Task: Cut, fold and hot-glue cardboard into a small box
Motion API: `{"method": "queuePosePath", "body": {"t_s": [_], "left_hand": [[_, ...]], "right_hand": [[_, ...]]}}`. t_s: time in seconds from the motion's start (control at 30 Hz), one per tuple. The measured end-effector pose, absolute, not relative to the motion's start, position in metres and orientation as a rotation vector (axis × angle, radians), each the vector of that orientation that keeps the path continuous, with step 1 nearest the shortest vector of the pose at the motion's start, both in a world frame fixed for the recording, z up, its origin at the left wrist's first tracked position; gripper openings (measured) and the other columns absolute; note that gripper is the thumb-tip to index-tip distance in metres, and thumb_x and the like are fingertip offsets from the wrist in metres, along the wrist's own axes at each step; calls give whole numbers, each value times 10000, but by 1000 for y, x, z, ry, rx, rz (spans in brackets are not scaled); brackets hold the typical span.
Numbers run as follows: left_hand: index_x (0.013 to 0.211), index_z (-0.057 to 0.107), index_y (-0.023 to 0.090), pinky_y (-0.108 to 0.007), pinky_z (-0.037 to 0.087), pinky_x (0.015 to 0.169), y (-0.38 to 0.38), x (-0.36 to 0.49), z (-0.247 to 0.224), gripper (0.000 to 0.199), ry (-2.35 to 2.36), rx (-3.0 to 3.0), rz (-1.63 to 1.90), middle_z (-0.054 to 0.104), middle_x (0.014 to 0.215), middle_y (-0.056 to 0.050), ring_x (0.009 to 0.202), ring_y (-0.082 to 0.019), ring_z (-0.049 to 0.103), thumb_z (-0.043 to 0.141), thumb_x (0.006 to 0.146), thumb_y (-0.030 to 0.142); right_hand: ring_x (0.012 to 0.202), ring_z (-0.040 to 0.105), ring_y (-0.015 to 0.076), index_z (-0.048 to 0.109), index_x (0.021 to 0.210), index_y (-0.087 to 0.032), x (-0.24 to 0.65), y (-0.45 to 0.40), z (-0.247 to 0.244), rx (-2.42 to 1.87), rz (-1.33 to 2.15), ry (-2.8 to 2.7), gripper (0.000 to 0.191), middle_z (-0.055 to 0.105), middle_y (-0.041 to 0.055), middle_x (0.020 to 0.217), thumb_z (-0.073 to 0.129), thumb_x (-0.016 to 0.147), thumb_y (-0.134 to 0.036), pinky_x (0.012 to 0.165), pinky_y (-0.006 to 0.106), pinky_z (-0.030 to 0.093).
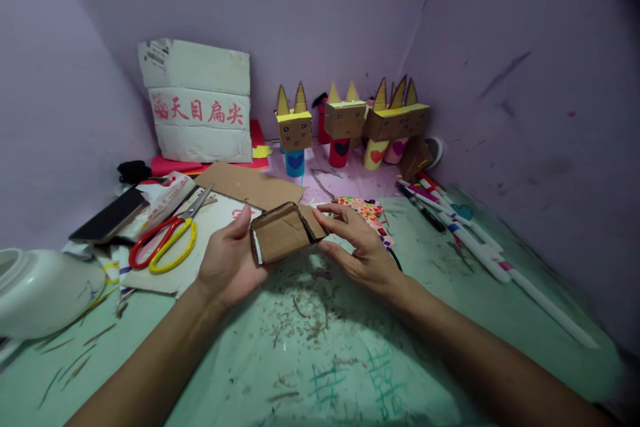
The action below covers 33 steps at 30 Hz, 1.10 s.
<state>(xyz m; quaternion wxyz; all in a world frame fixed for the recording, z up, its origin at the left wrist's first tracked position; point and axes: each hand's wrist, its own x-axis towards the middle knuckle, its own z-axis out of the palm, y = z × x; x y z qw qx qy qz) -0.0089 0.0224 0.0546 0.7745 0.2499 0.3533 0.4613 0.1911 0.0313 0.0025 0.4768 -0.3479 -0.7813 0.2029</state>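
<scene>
A small, shallow cardboard box (283,235) with one open face is held between my two hands above the green tabletop. My left hand (231,260) supports its left side and underside, thumb up along the edge. At the right end, my right hand (357,240) pinches a cardboard flap (315,222) between thumb and fingers. A strip of white shows on the box's left edge. Red-and-yellow scissors (173,230) lie to the left of my left hand, blades slightly apart. Behind the box is a flat brown cardboard piece (247,185).
Cardboard animal figures (295,130) with pointed ears stand along the back wall. A white carton panel (200,103) leans behind. On the left are a phone (109,215) and a white jug (45,290); markers (475,250) lie at right. Scraps (310,313) litter the green table.
</scene>
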Motion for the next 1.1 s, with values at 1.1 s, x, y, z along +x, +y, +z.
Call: {"method": "queuePosePath", "body": {"t_s": [1.1], "left_hand": [[1493,58,145,-606,179,1117,4,-16,0,951,1260,2071,599,142,1550,-232,1418,-387,143,615,782,442]], "right_hand": [[1257,521,319,664,1166,-335,207,20,-19,-811,720,-1963,494,529,103,1400,803,692,-323,1013,537,439]]}}
